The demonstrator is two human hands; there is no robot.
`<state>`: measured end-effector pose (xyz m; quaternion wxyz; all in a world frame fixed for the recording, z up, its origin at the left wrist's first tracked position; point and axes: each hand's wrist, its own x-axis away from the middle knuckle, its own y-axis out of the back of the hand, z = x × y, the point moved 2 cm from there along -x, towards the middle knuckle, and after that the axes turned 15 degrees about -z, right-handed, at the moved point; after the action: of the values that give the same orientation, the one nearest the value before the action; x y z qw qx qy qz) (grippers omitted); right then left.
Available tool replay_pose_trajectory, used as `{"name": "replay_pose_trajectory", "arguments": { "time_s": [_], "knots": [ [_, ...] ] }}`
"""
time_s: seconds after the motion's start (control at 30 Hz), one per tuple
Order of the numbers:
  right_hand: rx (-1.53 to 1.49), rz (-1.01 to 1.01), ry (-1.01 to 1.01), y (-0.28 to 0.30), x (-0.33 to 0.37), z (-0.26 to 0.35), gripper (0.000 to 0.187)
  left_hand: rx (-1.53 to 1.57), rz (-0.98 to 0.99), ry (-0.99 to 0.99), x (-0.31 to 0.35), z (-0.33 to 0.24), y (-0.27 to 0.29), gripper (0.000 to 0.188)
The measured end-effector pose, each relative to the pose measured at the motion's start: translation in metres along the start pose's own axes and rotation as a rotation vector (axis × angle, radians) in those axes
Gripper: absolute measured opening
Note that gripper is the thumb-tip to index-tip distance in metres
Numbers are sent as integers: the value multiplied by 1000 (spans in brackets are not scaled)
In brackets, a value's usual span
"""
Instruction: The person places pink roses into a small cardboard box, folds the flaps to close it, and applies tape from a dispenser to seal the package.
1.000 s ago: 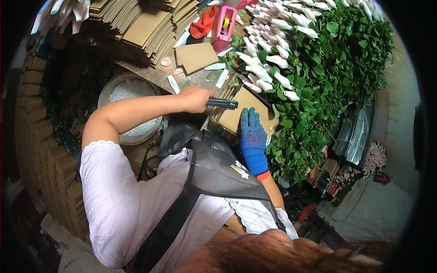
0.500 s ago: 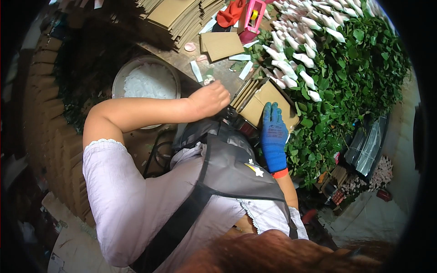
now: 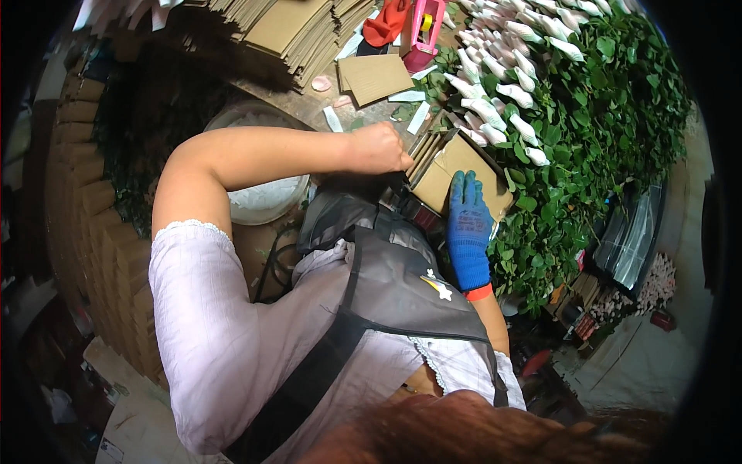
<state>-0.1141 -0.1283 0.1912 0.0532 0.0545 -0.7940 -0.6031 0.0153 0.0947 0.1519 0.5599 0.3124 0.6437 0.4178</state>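
My bare left hand [image 3: 380,148] is closed in a fist at the left edge of a folded cardboard wrap [image 3: 434,179]. Its fingertips are turned down, and whatever they may hold is hidden. On the front face of that cardboard my right hand [image 3: 469,213], in a blue knitted glove with a darker coated palm side, lies flat with fingers stretched out. Layered cardboard edges show at the left of the wrap. Right beside it rises a big heap of leafy green stems [image 3: 587,131], their buds covered in whitish net sleeves [image 3: 485,112].
A round tub of white pieces [image 3: 267,197] stands left, partly behind my left forearm. On the table lie loose cardboard sheets [image 3: 376,77], white strips [image 3: 418,117], a pink tape dispenser [image 3: 421,42] and a red cloth [image 3: 386,23]. Stacked cardboard [image 3: 290,29] fills the back.
My left hand has moved right and a little up to the cardboard's edge, and its forearm now covers more of the tub. My gloved right hand stays on the cardboard, almost unmoved.
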Motion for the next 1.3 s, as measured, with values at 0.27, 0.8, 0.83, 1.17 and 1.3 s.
{"name": "replay_pose_trajectory", "arguments": {
  "time_s": [0.27,0.8,0.83,1.17,1.3],
  "knots": [
    [-74,-29,-48,-1,3,4,62,11,-247,-2,4,67,-38,9],
    [-454,-232,-162,34,8,-15,54,-196,-188,357,-14,60,-55,19],
    [-583,-294,-166,45,9,-16,53,-224,-147,446,1,59,-54,27],
    [-1381,-366,-190,59,24,9,112,838,-142,378,-68,-72,32,99],
    [-1256,-367,-589,44,87,-30,91,512,-29,128,-108,-38,-1,98]
  ]
}}
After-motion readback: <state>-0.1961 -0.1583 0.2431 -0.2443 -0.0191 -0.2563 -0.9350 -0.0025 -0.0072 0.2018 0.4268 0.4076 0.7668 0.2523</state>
